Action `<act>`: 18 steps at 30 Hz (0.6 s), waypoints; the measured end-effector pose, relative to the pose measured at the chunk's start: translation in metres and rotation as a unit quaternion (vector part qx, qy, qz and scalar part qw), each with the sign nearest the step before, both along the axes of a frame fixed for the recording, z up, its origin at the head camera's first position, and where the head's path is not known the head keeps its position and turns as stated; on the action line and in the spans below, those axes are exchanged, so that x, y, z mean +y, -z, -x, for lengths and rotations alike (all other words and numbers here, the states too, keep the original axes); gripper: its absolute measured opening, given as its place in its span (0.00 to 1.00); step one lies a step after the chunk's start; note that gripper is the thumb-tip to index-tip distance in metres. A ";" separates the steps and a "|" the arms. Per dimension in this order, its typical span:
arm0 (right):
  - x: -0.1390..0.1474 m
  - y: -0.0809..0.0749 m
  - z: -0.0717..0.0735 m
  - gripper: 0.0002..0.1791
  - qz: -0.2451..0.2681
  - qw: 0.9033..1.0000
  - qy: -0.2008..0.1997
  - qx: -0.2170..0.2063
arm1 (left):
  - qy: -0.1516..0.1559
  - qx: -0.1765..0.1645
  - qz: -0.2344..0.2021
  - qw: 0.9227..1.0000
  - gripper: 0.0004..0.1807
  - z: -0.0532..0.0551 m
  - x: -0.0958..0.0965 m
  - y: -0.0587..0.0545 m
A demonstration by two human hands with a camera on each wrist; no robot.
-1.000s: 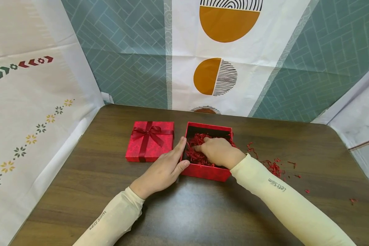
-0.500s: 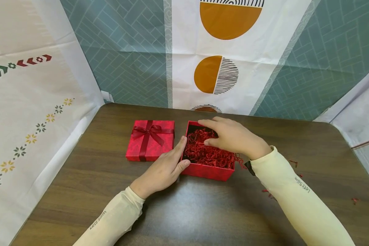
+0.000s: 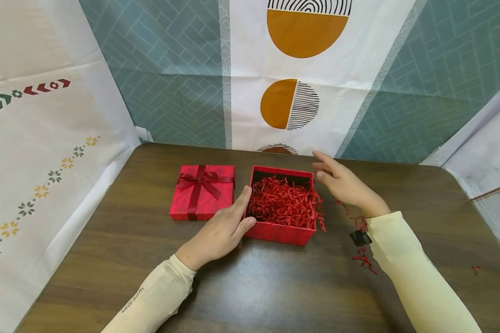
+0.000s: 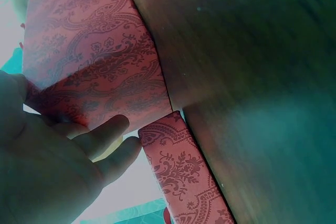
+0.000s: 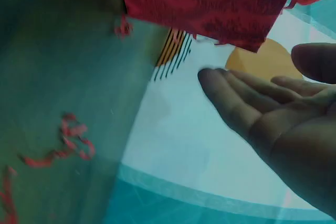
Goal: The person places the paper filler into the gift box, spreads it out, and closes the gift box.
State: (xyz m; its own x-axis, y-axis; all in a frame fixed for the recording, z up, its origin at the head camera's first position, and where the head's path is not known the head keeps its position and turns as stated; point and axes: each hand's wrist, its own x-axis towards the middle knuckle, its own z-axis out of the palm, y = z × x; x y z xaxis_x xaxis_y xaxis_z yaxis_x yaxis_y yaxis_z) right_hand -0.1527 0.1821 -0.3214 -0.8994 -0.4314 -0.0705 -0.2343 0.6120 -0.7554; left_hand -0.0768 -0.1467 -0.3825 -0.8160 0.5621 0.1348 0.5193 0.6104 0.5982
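Note:
A red patterned gift box [image 3: 281, 233] stands uncovered on the table, filled with crinkled red paper shreds [image 3: 283, 201]; some spill over its right rim. My left hand [image 3: 218, 235] rests along the box's left wall with fingers straight and thumb near the front corner. In the left wrist view its fingers lie between the box's wall [image 4: 100, 51] and the lid [image 4: 181, 177]. My right hand [image 3: 345, 184] is raised just right of the box, fingers extended and holding nothing. The right wrist view shows the palm [image 5: 294, 124] apart from the box's side [image 5: 205, 6].
The gift box lid [image 3: 202, 192], tied with a dark red ribbon bow [image 3: 206, 181], lies left of the box. Loose paper shreds [image 3: 364, 261] are scattered on the brown table [image 3: 250, 286] to the right. Patterned cloth hangings [image 3: 183, 92] stand behind the table and at its sides.
My right hand has come up out of the box, leaving the paper shreds, and moved right past the rim. The shreds now show spread across the box. My left hand has stayed put.

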 end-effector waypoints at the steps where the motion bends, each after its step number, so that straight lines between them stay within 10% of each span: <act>1: 0.002 0.003 -0.001 0.35 0.018 1.000 -0.003 -0.013 | -0.001 0.002 0.002 1.000 0.39 0.000 0.000 0.000; 18: -0.001 -0.013 -0.045 0.40 0.073 0.995 -0.007 -0.071 | -0.006 0.004 0.001 1.000 0.40 0.000 0.001 0.001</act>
State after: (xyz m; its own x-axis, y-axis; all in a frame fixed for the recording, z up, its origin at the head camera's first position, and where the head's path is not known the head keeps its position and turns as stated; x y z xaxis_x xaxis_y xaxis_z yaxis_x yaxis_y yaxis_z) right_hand -0.1079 0.1807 -0.3082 -0.8786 -0.4586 -0.1330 -0.1258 0.4910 -0.8620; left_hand -0.0766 -0.1459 -0.3831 -0.8211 0.5533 0.1402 0.5169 0.6168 0.5936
